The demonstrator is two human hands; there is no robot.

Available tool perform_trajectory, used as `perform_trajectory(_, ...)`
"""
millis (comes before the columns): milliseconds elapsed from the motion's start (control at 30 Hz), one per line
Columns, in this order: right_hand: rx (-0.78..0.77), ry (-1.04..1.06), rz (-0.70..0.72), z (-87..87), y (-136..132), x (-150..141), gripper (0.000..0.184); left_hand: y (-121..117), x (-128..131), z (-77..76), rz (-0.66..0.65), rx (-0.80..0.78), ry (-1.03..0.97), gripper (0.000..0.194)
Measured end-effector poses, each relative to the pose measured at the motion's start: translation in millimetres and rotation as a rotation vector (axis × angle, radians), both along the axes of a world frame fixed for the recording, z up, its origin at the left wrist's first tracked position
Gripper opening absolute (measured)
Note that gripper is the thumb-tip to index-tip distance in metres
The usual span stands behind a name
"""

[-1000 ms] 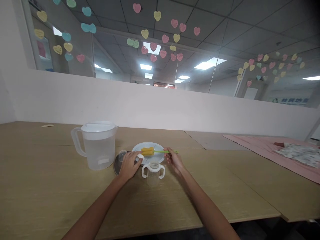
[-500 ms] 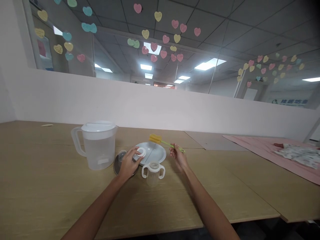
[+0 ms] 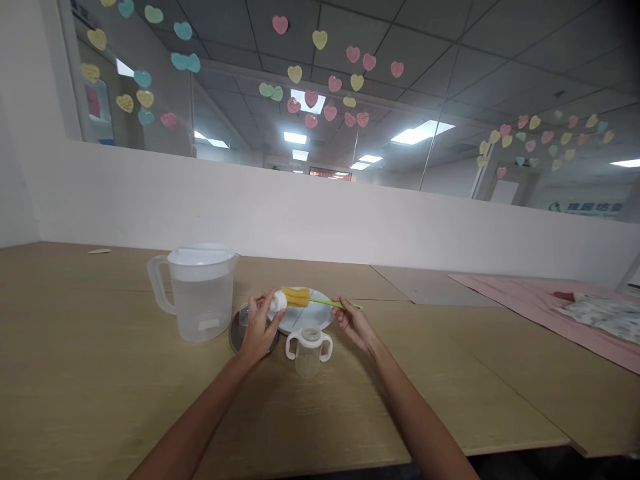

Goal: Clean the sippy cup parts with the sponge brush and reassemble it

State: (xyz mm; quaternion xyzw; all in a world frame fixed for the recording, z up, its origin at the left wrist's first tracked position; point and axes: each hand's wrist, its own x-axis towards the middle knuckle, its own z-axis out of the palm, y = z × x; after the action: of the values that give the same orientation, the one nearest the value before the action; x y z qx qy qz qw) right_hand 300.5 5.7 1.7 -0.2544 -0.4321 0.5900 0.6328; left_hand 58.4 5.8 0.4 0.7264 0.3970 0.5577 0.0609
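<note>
My left hand (image 3: 260, 325) is closed on a white ring-shaped bottle cap (image 3: 279, 301), held over the left side of a white bowl (image 3: 319, 317). In my right hand (image 3: 351, 321) is the green handle of a bottle brush (image 3: 297, 297). Its yellow sponge head meets the cap's opening; how deep it sits inside I cannot tell. A clear baby bottle (image 3: 309, 353) with two white side handles stands upright and uncapped in front of the bowl. Beneath my left hand lies a dark round tray (image 3: 235, 341), with a small clear cover (image 3: 244, 316) on it, partly hidden.
A lidded clear pitcher (image 3: 203, 293) with liquid stands left of the tray. Far right, a pink cloth (image 3: 493, 300) lies under a patterned fabric item (image 3: 600, 312). Behind the table (image 3: 125, 373) runs a white wall with windows above.
The brush has come left and down, turning level, so its sponge now meets the cap. My left hand has tilted the cap to face the brush.
</note>
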Motion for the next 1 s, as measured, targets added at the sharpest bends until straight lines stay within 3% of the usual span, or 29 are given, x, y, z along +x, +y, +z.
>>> perform_trajectory(200,-0.086,0.169,0.073,-5.3,2.4,1.5,0.015,0.9,8.9,0.5,-0.352,-0.14,-0.27,0.041)
perform_trajectory(333,-0.041,0.29,0.111,-6.4,3.9,9.6,0.014,3.7,14.2,-1.7,-0.534,-0.247,-0.432,0.043)
perform_trajectory(467,-0.017,0.317,0.054,-4.1,3.4,13.8,0.014,3.2,15.2,-2.0,-0.57,-0.257,-0.454,0.04)
perform_trajectory(633,-0.034,0.008,-0.099,-2.0,3.1,1.5,0.024,3.2,14.7,-1.4,-0.573,-0.26,-0.435,0.038)
perform_trajectory(800,0.047,0.121,-0.228,-0.2,3.5,0.9,0.024,6.2,13.5,-2.9,-0.564,-0.238,-0.438,0.037)
perform_trajectory(1000,0.054,-0.019,-0.152,4.0,-0.2,4.5,0.029,4.1,13.2,-1.4,-0.569,-0.256,-0.432,0.035)
